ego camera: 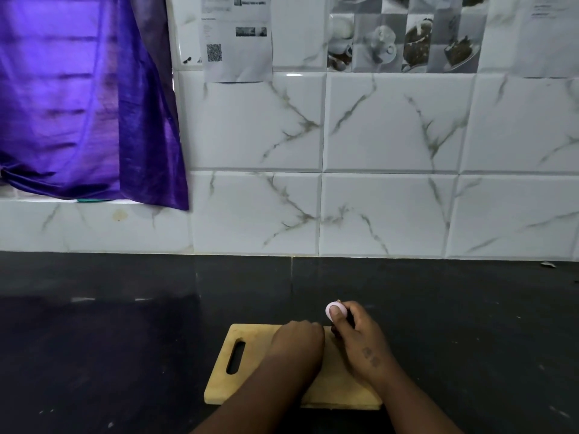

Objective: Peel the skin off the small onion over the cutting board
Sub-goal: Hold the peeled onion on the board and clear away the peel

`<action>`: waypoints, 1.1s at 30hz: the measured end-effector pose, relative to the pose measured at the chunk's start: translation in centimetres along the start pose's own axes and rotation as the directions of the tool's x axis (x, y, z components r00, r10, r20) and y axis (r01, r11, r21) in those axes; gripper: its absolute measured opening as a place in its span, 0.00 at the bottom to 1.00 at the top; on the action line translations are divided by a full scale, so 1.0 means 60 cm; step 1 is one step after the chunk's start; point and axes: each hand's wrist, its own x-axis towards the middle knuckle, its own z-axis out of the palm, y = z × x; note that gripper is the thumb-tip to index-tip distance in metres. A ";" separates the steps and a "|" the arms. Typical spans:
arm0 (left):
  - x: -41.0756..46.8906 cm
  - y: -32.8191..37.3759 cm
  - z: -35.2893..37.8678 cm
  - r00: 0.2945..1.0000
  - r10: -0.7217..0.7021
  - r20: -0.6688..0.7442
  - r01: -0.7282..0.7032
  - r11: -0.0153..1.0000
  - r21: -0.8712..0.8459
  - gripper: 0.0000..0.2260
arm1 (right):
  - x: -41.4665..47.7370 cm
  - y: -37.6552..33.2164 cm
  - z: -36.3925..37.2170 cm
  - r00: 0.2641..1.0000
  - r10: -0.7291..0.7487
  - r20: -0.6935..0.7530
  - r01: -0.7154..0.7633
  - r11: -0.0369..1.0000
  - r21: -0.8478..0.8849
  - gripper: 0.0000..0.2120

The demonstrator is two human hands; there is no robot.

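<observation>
A small pale pink onion [331, 309] sits pinched between the thumb and fingers of my right hand [357, 336], just past the far edge of the wooden cutting board [247, 364]. A brownish tip shows at the onion's top. My left hand [297, 343] lies knuckles up over the board's middle, fingers curled under and hidden, close beside the right hand. Whether it holds anything cannot be seen. The board has a slot handle at its left end.
The board lies on a black stone counter [125, 339]. A white marble-pattern tiled wall [376, 183] rises behind it. A purple curtain [78, 104] hangs at the upper left. A small scrap [547, 264] lies at the counter's far right.
</observation>
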 end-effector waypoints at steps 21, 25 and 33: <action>-0.266 -0.037 0.002 0.673 -0.689 0.268 -0.176 -0.501 -0.847 0.18 | -0.192 -0.168 0.152 0.876 0.397 0.273 -0.481 0.749 0.455 0.18; -0.306 -0.048 -0.003 0.684 -0.656 0.319 -0.165 -0.565 -0.809 0.18 | -0.144 -0.136 0.103 0.993 0.115 -0.032 -0.118 0.984 -0.131 0.16; -0.316 -0.054 0.024 0.691 -0.639 0.338 -0.132 -0.571 -0.810 0.16 | -0.103 -0.069 0.066 1.000 0.017 0.008 -0.008 0.763 -0.647 0.18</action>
